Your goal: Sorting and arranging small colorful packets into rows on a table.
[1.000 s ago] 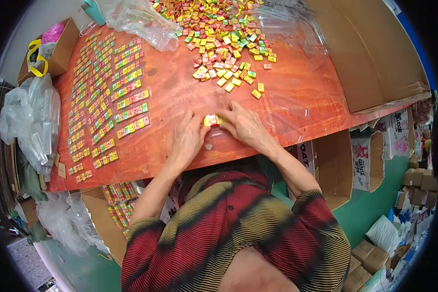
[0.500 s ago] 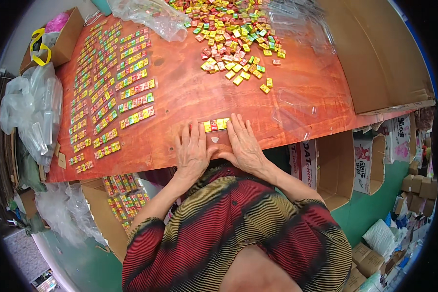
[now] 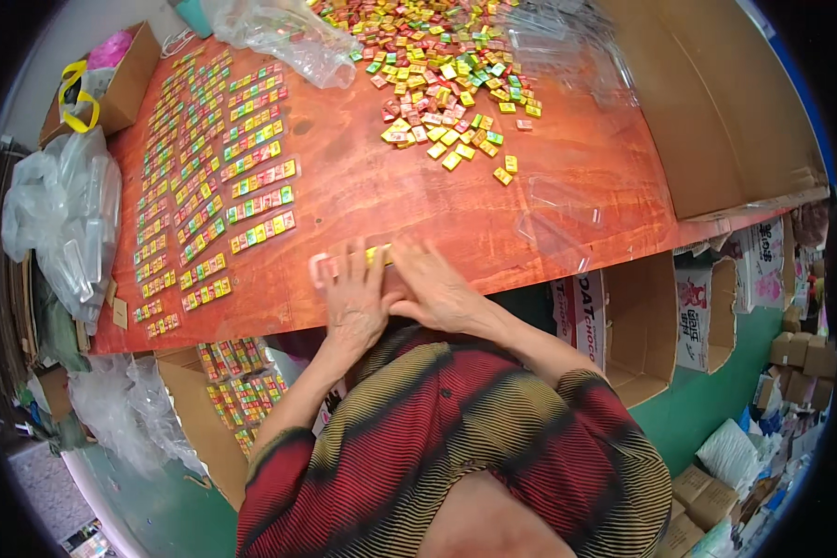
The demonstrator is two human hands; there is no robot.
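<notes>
Head view, looking down over my striped sleeves at the orange-brown table (image 3: 363, 186). Both my hands sit at the near edge, side by side and touching. My left hand (image 3: 353, 302) lies palm down, fingers spread, over a short row of small sweets in a clear strip (image 3: 349, 262); one pale end of the strip pokes out past my fingertips on the left and a yellow piece shows on the right. My right hand (image 3: 437, 293) presses flat beside it, fingers angled toward the same strip; neither hand is closed around anything. Across the left part of the table lie the finished strips (image 3: 223, 177), laid out in several long columns. At the far edge sits a loose heap of coloured sweets (image 3: 437, 84), a few strays near it. A crumpled clear bag (image 3: 284, 37) lies beside the heap. Below the table's edge on my left, an open carton (image 3: 237, 391) holds more packed strips.
</notes>
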